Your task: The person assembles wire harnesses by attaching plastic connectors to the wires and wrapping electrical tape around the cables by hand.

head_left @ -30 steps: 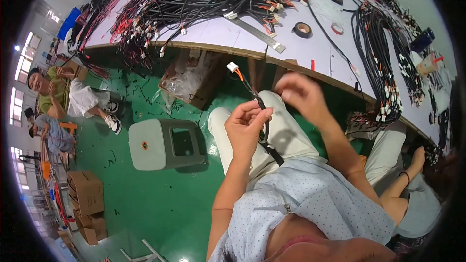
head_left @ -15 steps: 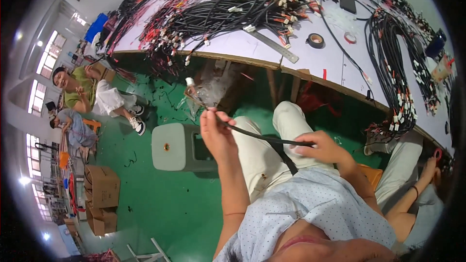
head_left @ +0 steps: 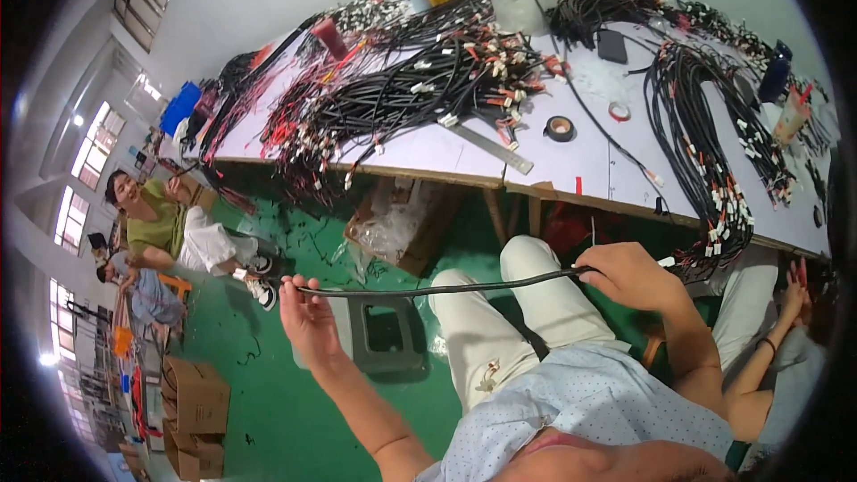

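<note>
Shirt (head_left: 594, 393) is pale blue with tiny dark dots all over, short sleeves (head_left: 707, 424), plus what looks like a zip (head_left: 542, 422) by its neckline. Off-white trousers (head_left: 475, 330) past the shirt's hem, little brownish pattern (head_left: 488, 377) on the left thigh. Left hand (head_left: 312, 326) and right hand (head_left: 629, 277) both bare.

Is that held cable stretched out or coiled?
Stretched out: the black cable runs nearly straight between the left hand and right hand.

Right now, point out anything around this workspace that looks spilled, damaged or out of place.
Dark scraps lie strewn on the green floor, like dropped litter, and clear plastic sags over the edge of the carton under the table. The black cable between the left hand and right hand shows no visible damage.
</note>
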A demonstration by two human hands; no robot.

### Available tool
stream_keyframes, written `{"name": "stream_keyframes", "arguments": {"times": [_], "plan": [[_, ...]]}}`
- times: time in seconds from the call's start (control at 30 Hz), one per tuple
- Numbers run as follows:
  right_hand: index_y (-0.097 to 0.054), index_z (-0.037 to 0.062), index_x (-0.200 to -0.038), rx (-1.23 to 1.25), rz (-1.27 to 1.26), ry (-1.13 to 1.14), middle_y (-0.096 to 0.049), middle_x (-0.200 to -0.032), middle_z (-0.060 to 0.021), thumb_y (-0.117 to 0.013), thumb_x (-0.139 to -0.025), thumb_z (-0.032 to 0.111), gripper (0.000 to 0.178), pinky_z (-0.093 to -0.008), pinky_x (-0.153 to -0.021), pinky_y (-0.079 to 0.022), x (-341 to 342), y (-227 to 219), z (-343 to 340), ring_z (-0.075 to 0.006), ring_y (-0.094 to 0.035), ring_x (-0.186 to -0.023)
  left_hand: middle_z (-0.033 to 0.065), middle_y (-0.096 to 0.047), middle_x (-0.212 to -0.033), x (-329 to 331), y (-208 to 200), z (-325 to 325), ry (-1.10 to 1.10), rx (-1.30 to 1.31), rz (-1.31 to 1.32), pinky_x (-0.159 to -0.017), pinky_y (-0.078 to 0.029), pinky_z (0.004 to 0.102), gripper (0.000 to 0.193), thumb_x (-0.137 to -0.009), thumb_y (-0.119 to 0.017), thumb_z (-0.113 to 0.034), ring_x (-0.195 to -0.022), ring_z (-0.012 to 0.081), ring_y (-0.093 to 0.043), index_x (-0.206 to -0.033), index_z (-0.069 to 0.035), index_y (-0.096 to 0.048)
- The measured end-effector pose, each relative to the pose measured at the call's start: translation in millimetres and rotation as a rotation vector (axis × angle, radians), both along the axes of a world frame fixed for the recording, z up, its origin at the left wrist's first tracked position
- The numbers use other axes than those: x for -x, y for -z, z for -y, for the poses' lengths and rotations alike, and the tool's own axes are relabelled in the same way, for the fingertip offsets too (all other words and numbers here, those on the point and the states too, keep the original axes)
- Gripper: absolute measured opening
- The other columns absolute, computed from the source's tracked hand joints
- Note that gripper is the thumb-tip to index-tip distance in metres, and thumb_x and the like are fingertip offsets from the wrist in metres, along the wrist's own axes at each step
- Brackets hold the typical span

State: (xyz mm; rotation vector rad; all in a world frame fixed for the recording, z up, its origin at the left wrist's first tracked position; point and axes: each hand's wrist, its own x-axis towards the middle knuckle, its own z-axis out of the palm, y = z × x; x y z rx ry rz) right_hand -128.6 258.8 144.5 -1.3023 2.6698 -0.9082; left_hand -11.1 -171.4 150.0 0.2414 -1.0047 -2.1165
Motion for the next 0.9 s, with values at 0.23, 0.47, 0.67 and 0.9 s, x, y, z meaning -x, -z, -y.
{"name": "stream_keyframes", "arguments": {"times": [0.23, 0.47, 0.67, 0.9], "plan": [[-0.060, 0.0046, -0.094, -0.133, -0.302, 0.220, -0.062, -0.107, -0.0108, -0.064, -0.076, 0.005, 0.018, -0.0416, -0.085, -0.048, 44, -44, 9, -0.0344, -0.055, -0.103, 0.0069, -0.064, -0.106, 29, -34, 5, -0.002, 0.397, -0.040, -0.065, -0.055, 0.0216, 0.013, -0.097, -0.052, -0.013, -0.095, 0.0170, -0.064, -0.109, -0.008, -0.054], [-0.068, 0.0109, -0.088, -0.006, -0.339, 0.370, -0.066, -0.103, -0.0020, -0.074, -0.070, 0.016, 0.020, -0.0378, -0.095, -0.034, 120, -70, -8, -0.0224, -0.052, -0.104, 0.0142, -0.063, -0.111, 95, -51, 8, -0.038, 0.548, -0.036, -0.065, -0.057, 0.0247, 0.018, -0.096, -0.055, -0.016, -0.085, 0.0228, -0.068, -0.109, -0.006, -0.050], [-0.066, 0.0051, -0.097, 0.289, 0.555, 0.211, -0.060, -0.083, -0.0014, -0.062, -0.089, 0.023, 0.020, -0.0281, -0.077, -0.044, 179, -69, -11, -0.0142, -0.057, -0.084, 0.0161, -0.060, -0.120, 148, -38, 35, -0.041, 0.413, 0.009, -0.061, -0.056, 0.0201, 0.020, -0.097, -0.053, -0.017, -0.088, 0.0199, -0.068, -0.113, -0.006, -0.053], [-0.049, 0.0012, -0.132, 0.566, 1.002, 0.000, -0.061, -0.097, -0.0088, -0.029, -0.102, 0.038, 0.052, -0.0323, -0.080, -0.048, 179, -65, -16, -0.0157, -0.059, -0.093, 0.0096, -0.062, -0.117, 156, -11, 61, -0.045, 0.260, 0.157, -0.067, -0.054, 0.0183, 0.028, -0.096, -0.056, -0.022, -0.087, 0.0114, -0.061, -0.114, -0.001, -0.055]]}}
